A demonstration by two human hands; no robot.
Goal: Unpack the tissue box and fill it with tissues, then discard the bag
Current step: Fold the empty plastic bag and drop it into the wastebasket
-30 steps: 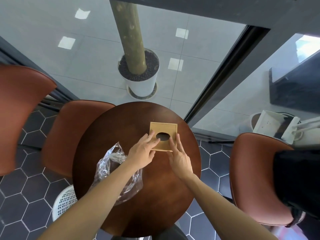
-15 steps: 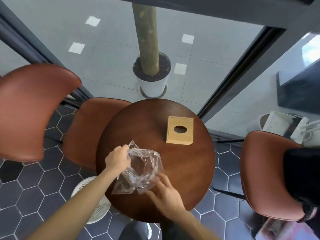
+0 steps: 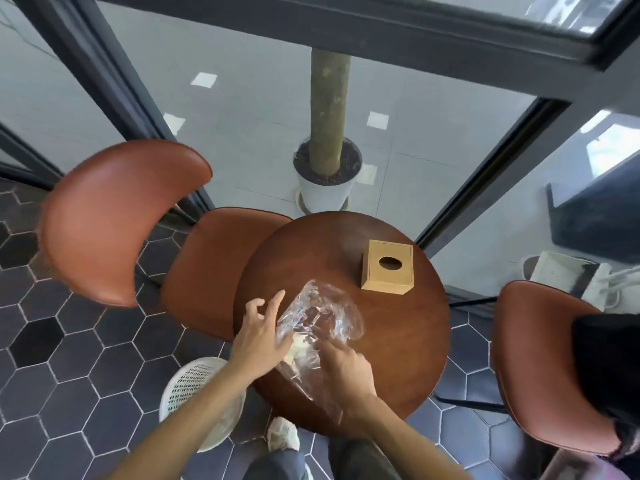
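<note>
Broadly, the round wooden table carries everything: the wooden tissue box stands unwrapped near its far edge, well apart from the clear plastic bag crumpled at the near side. The left hand lies against the bag with fingers spread, grasping nothing; the right hand presses on it, whether pinching I cannot tell. Discarding seems the step in hand; next, gather the bag and drop it into the white slotted basket below.

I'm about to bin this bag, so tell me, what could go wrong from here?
The clear plastic bag is loose between the left hand and right hand; it might slip off the table edge. The white basket sits half under the table, so a drop could miss it.
</note>
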